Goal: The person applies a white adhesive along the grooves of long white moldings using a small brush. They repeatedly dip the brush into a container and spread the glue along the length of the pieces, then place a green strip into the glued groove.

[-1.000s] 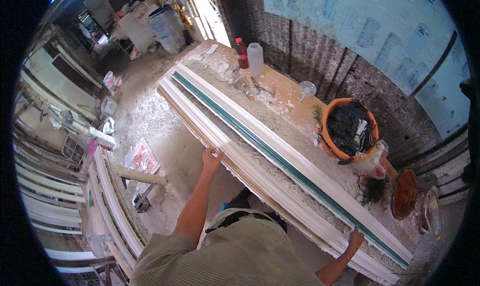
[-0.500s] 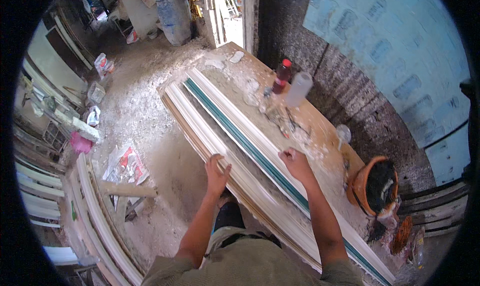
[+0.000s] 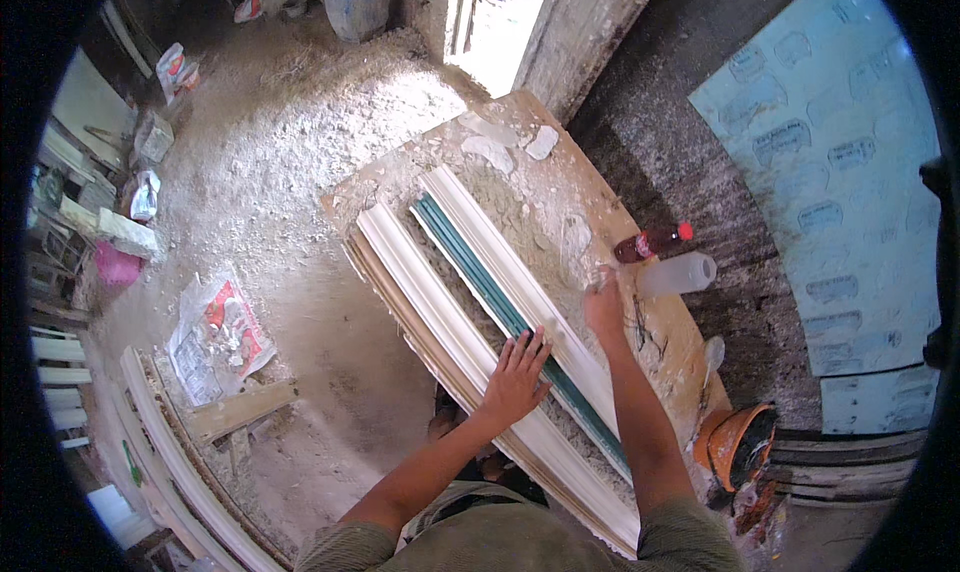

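Observation:
Long white mouldings lie lengthwise on a dusty wooden table (image 3: 640, 212). A green-striped strip (image 3: 480, 276) runs between the left white moulding (image 3: 420, 277) and the right white moulding (image 3: 500, 237). My left hand (image 3: 516, 377) rests on the green-striped strip, fingers stretched out and slightly spread. Beyond the right moulding, my right hand (image 3: 604, 310) is above the table beside some dark wire-like pieces (image 3: 645, 337). Its fingers are curled together, and whatever they hold, if anything, is hidden. Close by are a red-capped bottle of dark red liquid (image 3: 645, 244) and a whitish plastic bottle (image 3: 675, 275).
An orange bucket (image 3: 722, 447) with dark contents stands at the table's near right. White flakes (image 3: 488, 152) lie at the far end. On the floor to the left are a torn plastic sack (image 3: 215, 337) and more long mouldings (image 3: 190, 457). Blue sheets (image 3: 830, 202) cover the right wall.
My left hand has moved right, from the left white moulding onto the green-striped strip. My right hand has reached farther forward, closer to the bottles. The whole view has turned and shifted.

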`<state>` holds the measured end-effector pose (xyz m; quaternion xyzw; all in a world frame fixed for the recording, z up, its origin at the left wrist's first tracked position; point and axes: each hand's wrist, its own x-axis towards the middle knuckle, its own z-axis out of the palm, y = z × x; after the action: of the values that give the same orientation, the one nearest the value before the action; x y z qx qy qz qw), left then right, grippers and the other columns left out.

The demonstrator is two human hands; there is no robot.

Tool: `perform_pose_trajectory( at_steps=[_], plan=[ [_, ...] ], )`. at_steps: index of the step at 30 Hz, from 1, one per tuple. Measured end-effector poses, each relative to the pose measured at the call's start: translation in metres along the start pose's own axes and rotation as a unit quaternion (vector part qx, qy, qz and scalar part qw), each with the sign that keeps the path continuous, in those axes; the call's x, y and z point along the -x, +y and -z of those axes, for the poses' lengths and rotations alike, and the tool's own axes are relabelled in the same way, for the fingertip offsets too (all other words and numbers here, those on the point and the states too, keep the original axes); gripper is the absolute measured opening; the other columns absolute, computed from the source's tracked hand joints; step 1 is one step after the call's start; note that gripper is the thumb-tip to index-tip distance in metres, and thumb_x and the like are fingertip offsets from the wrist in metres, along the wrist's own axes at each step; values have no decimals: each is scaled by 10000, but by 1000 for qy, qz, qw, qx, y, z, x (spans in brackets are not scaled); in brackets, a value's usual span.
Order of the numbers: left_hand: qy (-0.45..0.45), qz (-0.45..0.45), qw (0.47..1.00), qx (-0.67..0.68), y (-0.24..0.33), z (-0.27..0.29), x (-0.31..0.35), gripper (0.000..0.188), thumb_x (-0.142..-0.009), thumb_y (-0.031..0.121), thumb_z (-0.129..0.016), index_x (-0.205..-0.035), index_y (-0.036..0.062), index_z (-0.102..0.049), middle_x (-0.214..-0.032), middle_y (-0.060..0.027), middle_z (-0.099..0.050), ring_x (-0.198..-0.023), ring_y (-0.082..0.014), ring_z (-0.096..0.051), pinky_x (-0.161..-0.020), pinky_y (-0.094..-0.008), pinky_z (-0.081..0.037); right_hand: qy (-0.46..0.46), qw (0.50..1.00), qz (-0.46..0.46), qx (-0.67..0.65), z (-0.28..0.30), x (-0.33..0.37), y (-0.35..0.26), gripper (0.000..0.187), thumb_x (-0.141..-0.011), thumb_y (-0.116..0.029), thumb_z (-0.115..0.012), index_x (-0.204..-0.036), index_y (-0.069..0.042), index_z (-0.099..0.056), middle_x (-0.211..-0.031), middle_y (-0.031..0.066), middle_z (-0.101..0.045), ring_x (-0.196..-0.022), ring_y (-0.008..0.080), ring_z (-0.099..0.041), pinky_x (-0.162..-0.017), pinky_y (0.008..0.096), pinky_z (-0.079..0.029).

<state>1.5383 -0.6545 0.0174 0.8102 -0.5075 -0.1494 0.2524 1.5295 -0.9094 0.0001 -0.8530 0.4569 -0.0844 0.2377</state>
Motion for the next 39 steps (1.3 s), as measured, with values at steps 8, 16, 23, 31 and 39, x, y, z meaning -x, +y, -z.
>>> perform_pose_trajectory(
  at_steps=[8,16,23,31,39],
  plan=[
    [-56,9,998,-28,-12,0,-10,636,-957,443,-545,-1500,134,-427,-1611,-90,-312,-1509,-327,-228,-1229,-530,-143,-125,982,137,44,-50,-7,-180,414,-994,-323,-532,-1377,-165,-522,-1121,235,-652,-1025,424,-652,-897,509,-524],
    [18,18,1000,16,-24,-31,-12,544,-948,398,-540,-1408,107,-539,-1464,-124,-510,-1426,-352,-358,-1216,-526,-187,-123,977,171,41,-82,-46,-259,362,-967,-286,-530,-1286,-115,-551,-1099,230,-652,-977,403,-682,-834,535,-550],
    [-8,-35,999,-20,-32,-29,-17,666,-847,268,-723,-1456,121,-495,-1575,-136,-378,-1476,-407,-260,-1190,-572,-218,-95,990,34,100,22,91,-70,367,-882,-172,-552,-1239,-97,-595,-1005,222,-683,-872,402,-706,-747,505,-574],
    [-23,-51,981,-186,-16,-18,-19,710,-910,324,-665,-1550,216,-378,-1647,-74,-265,-1513,-406,-184,-1194,-546,-223,-68,911,-270,306,200,345,287,296,-868,-186,-563,-1132,-156,-693,-895,114,-733,-823,311,-731,-703,481,-566],
    [71,-37,971,-224,101,-106,26,705,-941,337,-674,-1536,98,-379,-1647,-96,-253,-1514,-420,-156,-1171,-579,-247,0,932,-262,248,272,424,435,265,-860,-160,-552,-1069,-123,-711,-914,166,-718,-820,321,-721,-700,480,-566]
  ],
)
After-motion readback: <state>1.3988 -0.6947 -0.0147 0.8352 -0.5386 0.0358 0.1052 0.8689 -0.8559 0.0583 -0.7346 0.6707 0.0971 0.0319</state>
